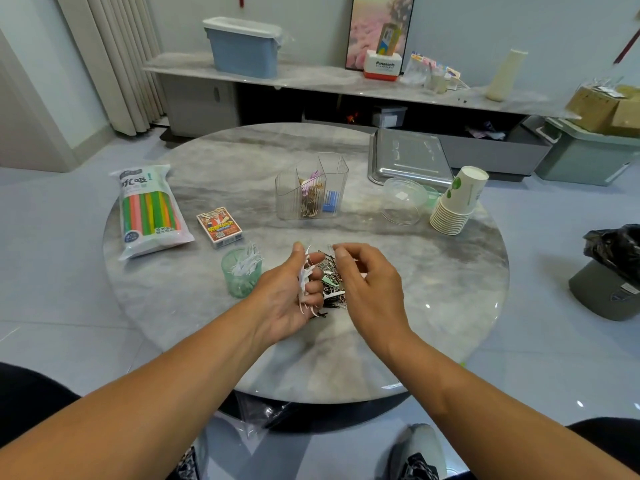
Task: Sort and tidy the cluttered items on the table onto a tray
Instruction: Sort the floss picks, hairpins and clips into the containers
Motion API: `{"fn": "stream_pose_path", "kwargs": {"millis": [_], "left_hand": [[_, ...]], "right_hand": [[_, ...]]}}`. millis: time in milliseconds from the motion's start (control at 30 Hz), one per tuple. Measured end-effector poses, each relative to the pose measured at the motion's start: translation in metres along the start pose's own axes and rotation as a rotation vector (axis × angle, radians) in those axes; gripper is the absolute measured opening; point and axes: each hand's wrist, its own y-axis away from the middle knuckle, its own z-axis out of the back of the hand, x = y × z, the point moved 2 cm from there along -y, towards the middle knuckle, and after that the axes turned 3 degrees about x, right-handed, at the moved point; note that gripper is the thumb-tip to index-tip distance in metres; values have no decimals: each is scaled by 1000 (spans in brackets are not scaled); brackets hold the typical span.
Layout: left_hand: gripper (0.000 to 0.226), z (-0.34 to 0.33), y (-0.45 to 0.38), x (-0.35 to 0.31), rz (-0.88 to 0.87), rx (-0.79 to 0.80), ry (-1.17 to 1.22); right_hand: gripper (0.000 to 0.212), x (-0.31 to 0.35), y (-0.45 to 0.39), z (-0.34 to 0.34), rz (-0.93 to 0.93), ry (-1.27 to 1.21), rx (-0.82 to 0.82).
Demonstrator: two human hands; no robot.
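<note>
Fingers of the left hand curl around a bunch of white floss picks; the right hand pinches thumb and forefinger together just above the mixed pile of clips and pins, though whether they grip anything I cannot tell. Left of that pile stands a green cup with more picks; beyond the pile sits a clear organizer, and the steel tray lies farther back to the right

— Where are we sitting?
— In a home living room, we'd say: a round marble table on a tiled floor.
— What else tells us?
— The low media cabinet along the wall, a framed picture leaning on it, and pleated curtains.
</note>
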Motion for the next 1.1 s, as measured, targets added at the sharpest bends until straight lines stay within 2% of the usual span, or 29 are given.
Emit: {"fn": "stream_pose_path", "kwargs": {"millis": [33, 100, 200, 400, 500, 667, 900, 1000, 1100], "left_hand": [[37, -1, 1, -2, -6, 6, 25], [31, -4, 2, -7, -46, -15, 84], [18, -7, 1, -15, -141, -112, 185], [17, -13, 2, -22, -254, -208, 165], [20, -12, 2, -26, -283, -267, 153], [23, -13, 5, -30, -239, -224, 291], [39, -18, 15, -28, -220, -138, 257], [46, -18, 15, -25, -188, -129, 231], [49, -17, 15, -24, -182, -128, 237]], "right_hand": [[12, -1, -1, 1, -40, -2, -10], [30, -2, 2, -2, -134, -30, 10], [48, -1, 9, -13, -246, -43, 116], [23, 15, 15, -32, -254, -223, 264], [22, 23, 13, -33, -287, -308, 297], [22, 23, 10, -33, -281, -325, 261], [11, 18, 5, -28, -286, -281, 216], [13, 18, 4, -26, -274, -220, 210], [22, 21, 6, -26, -170, -50, 209]]}}
